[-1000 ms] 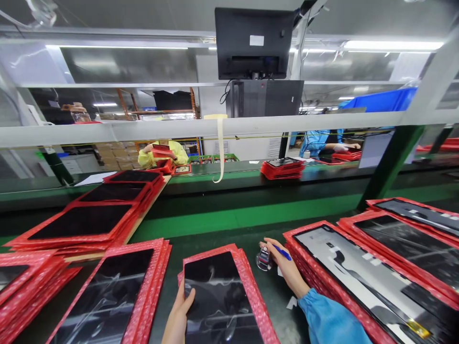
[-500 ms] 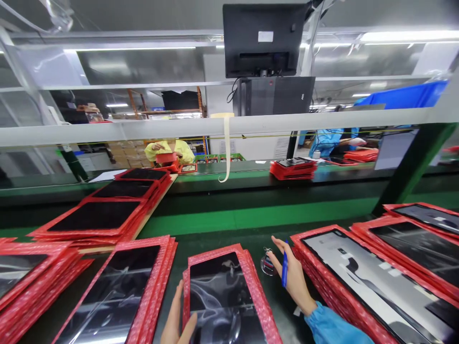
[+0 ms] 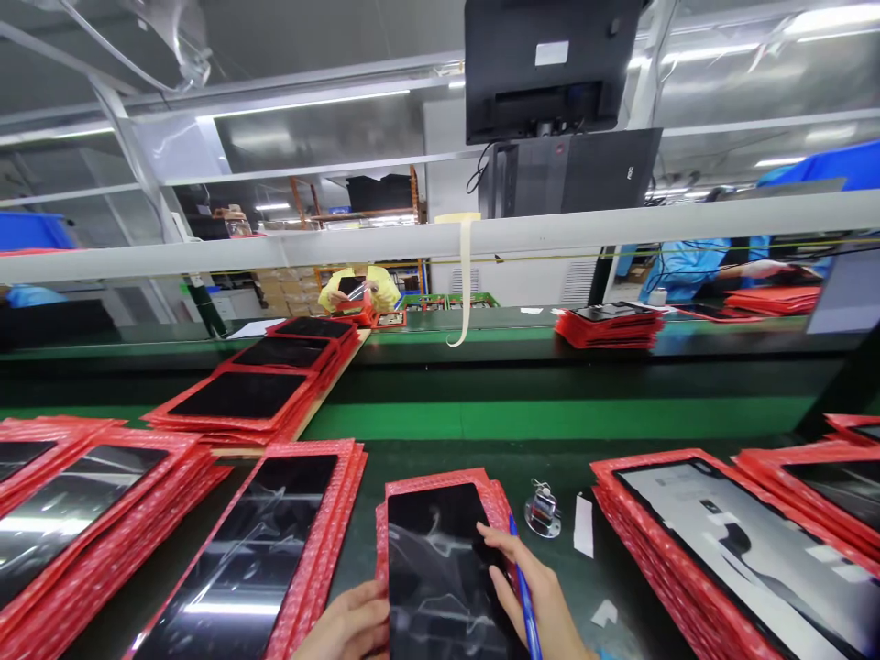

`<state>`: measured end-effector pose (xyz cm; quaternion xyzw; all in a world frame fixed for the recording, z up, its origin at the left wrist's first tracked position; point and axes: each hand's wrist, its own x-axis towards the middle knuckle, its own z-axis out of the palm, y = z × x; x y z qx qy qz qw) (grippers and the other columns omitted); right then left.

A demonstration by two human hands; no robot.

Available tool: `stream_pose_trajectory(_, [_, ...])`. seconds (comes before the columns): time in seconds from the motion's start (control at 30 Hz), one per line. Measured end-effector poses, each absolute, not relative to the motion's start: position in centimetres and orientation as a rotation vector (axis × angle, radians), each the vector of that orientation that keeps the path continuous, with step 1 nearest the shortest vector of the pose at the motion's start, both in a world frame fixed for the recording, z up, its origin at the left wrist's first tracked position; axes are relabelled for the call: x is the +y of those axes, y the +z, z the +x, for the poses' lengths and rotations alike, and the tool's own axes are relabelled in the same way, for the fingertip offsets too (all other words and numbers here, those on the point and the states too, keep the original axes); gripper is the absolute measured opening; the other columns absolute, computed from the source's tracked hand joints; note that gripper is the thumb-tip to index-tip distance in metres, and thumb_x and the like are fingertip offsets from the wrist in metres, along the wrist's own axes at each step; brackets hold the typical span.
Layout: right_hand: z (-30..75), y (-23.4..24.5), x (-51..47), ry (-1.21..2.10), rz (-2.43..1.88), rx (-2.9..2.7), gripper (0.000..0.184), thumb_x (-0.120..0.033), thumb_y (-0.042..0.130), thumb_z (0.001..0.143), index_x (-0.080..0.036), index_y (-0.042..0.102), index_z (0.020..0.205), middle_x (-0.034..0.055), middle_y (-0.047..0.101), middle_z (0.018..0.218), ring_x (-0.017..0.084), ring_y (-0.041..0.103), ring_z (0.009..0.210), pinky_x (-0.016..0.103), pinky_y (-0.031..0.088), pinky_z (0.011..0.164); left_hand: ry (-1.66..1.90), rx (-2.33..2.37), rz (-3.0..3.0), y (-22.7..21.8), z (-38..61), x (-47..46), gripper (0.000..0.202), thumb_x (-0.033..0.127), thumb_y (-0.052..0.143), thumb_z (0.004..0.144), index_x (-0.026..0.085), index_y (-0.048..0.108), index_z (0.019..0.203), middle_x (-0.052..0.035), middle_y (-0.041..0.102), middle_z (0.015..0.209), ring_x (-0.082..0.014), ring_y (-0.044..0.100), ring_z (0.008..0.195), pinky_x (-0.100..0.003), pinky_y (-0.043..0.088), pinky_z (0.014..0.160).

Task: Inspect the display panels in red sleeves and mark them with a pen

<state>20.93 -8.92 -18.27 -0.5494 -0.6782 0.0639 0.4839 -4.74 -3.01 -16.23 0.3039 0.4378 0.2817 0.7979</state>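
A black panel in a red bubble-wrap sleeve point(image 3: 440, 568) lies on a small stack in front of me. My left hand point(image 3: 354, 625) grips its left edge with curled fingers. My right hand point(image 3: 533, 596) rests on the panel's right side, fingers laid on the glossy surface, with a blue pen point(image 3: 523, 596) held between them. A small clear tape dispenser point(image 3: 543, 511) stands just beyond the stack on the dark bench.
Stacks of red-sleeved panels lie left point(image 3: 261, 550) and far left point(image 3: 75, 504), more on a board point(image 3: 261, 394), and larger panels at right point(image 3: 742, 550). A green conveyor point(image 3: 550, 417) runs across. People in yellow point(image 3: 357, 286) and blue point(image 3: 694, 266) work opposite. A monitor point(image 3: 550, 64) hangs overhead.
My right hand moved left from the tape dispenser onto the panel, still holding the pen. My left hand stayed on the panel's left edge. The view shifted leftward.
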Motion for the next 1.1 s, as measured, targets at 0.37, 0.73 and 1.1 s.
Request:
stream_pose_trajectory(0.37, [20.8,-18.8,-8.7,0.178,-1.346,-1.635,0.021,-0.016,0.051,0.088,-0.024,0.053,0.107,0.0125,0.072,0.116,0.017,0.071,0.102,0.024,0.053,0.091,0.719,0.977,0.799,-15.0,-3.2,-2.4,0.023,0.019,0.078,0.055,0.017,0.069,0.076,-0.0027,0.067,0.074,-0.0173,0.059,0.074,-0.026,0.040,0.067])
stream_pose_trajectory(0.73, [20.9,-18.0,-8.7,0.151,-1.343,-1.644,0.021,-0.014,0.048,0.087,-0.024,0.053,0.105,0.0134,0.074,0.111,0.017,0.071,0.101,0.024,0.055,0.087,0.838,0.978,0.603,-15.1,-2.9,-2.8,0.042,0.022,0.084,0.059,0.018,0.062,0.094,0.0000,0.066,0.066,-0.0193,0.067,0.067,-0.029,0.047,0.066])
stream_pose_trajectory(1.1, [20.9,-18.0,-8.8,0.201,-1.349,-1.623,0.019,-0.016,0.048,0.087,-0.022,0.053,0.104,0.0160,0.072,0.114,0.020,0.071,0.102,0.028,0.055,0.088,1.055,0.917,0.723,-17.0,-0.9,-2.5,0.063,0.032,0.090,0.046,0.017,0.065,0.101,-0.0154,0.066,0.122,-0.0357,0.039,0.135,-0.038,0.032,0.109])
